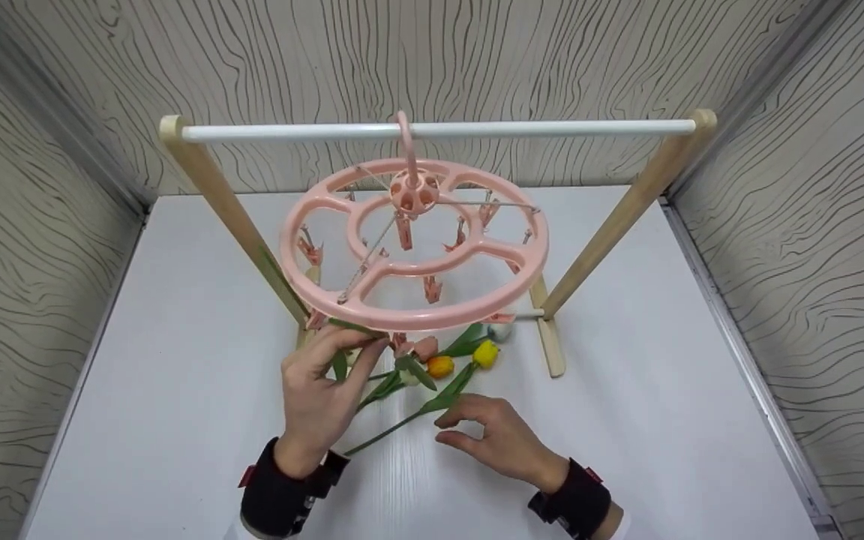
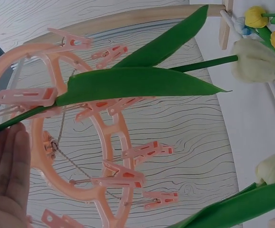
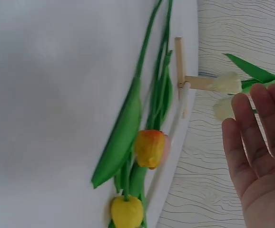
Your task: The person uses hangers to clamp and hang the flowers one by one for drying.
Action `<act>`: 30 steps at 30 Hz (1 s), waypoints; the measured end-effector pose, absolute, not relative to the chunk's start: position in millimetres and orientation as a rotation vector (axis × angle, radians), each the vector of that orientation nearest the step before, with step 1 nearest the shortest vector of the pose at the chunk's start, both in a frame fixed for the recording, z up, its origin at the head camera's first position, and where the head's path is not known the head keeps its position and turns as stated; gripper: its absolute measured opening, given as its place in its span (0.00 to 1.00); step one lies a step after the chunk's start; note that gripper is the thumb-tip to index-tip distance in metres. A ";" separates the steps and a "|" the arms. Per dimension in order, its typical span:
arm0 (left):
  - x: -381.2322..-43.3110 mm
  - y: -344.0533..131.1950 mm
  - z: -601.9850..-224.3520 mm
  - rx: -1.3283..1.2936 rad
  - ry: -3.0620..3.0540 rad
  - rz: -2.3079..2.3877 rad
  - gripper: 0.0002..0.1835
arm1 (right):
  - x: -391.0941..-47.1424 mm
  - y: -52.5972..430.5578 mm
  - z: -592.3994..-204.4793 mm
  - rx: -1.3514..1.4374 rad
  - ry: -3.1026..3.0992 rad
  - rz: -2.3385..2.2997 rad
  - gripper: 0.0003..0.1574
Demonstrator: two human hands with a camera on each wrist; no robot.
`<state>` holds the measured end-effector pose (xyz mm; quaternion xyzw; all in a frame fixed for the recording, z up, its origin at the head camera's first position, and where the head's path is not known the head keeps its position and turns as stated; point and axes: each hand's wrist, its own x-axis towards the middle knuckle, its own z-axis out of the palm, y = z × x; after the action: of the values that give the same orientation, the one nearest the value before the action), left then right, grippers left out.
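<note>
Thumb and fingertips of my left hand (image 1: 321, 405) pinch the green stem end of a white artificial tulip (image 2: 254, 61), close to a pink clothespin (image 2: 25, 96) under the front rim of a round pink clip hanger (image 1: 417, 321). The flower hangs head down; whether the clothespin bites the stem I cannot tell. A second white tulip (image 2: 274, 167) hangs beside it. My right hand (image 1: 499, 439) hovers empty, fingers relaxed with a gap to the thumb, near the leaf of a yellow tulip (image 1: 486, 353). An orange tulip (image 1: 441, 367) lies next to that on the table.
By its hook the hanger hangs from a white rod (image 1: 552, 129) between wooden posts (image 1: 619, 214). More pink clothespins (image 1: 432, 289) dangle around it. A pink tulip (image 1: 426, 347) and a bluish-white tulip (image 1: 499, 331) lie below on the white table (image 1: 664, 390). Patterned walls surround the table.
</note>
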<state>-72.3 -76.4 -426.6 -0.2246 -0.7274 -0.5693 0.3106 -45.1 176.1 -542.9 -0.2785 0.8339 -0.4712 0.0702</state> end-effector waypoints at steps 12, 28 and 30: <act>-74.0 -81.9 -430.1 -0.555 -1.895 -1.597 0.15 | -48.7 146.2 -583.7 -1.301 2.770 -0.534 0.17; -70.3 -81.8 -434.3 -0.552 -1.917 -1.619 0.07 | -62.0 119.6 -604.5 -1.460 2.987 0.003 0.06; -70.1 -82.0 -435.6 -0.561 -1.916 -1.616 0.06 | -60.5 119.6 -605.2 -1.476 2.999 0.047 0.05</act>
<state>-70.1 -82.0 -435.6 -0.2095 -0.7155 -0.6035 0.2828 -60.5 119.6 -605.2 -0.4393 0.8926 0.0140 -0.1007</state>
